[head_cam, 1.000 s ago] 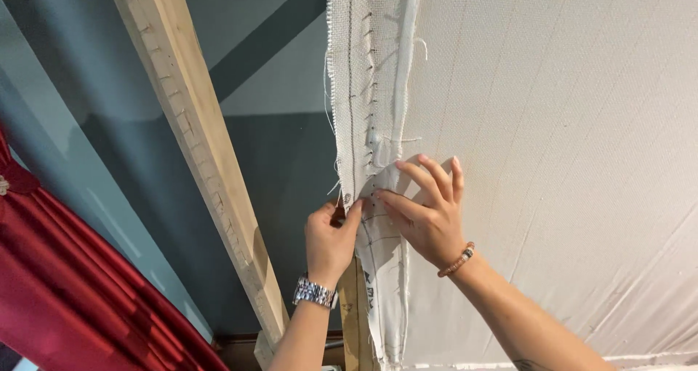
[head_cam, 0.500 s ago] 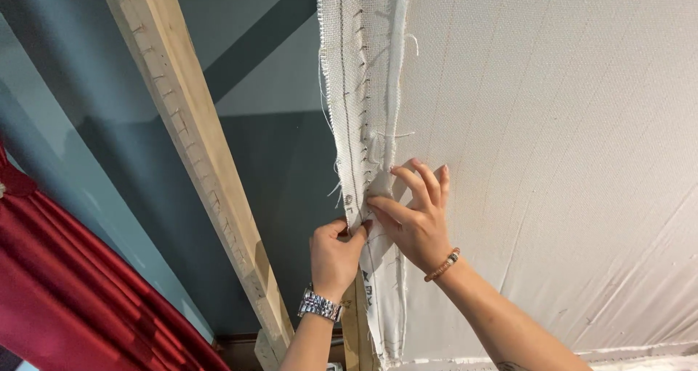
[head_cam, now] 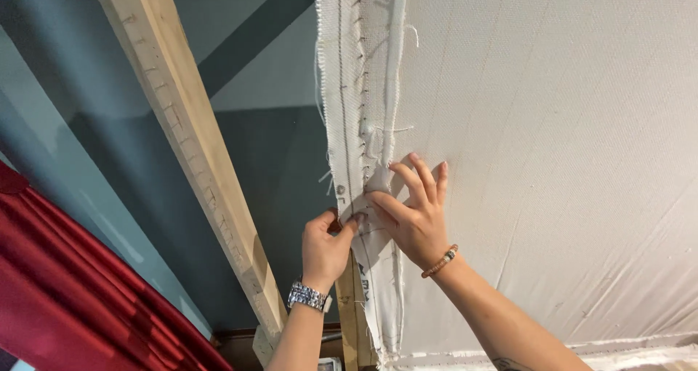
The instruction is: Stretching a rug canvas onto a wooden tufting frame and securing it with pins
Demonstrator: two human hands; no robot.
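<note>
Left hand: our left hand is raised at the loose canvas edge; its fingers are closed, thumb against forefinger, pinching that edge low down; a silver watch sits on the wrist.
Right hand: our right hand lies flat on the canvas just right of the edge; its fingers are spread and open, pressing the cloth, holding nothing; the thumb reaches across to the left fingertips; a beaded bracelet circles the wrist.
Canvas: a large off-white sheet fills the right side of our view; faint creases run toward its lower right corner.
Canvas edge: a frayed strip with a row of staples runs from the top down past both hands; loose threads hang off it.
Frame bar: a wooden bar shows under the strip below our left hand; the strip covers the rest of it.
Beam: a second wooden beam slants to the left, well apart from the strip.
Room to move: between beam and strip lies an open gap with a grey-blue wall behind; a red curtain fills the lower left corner.
</note>
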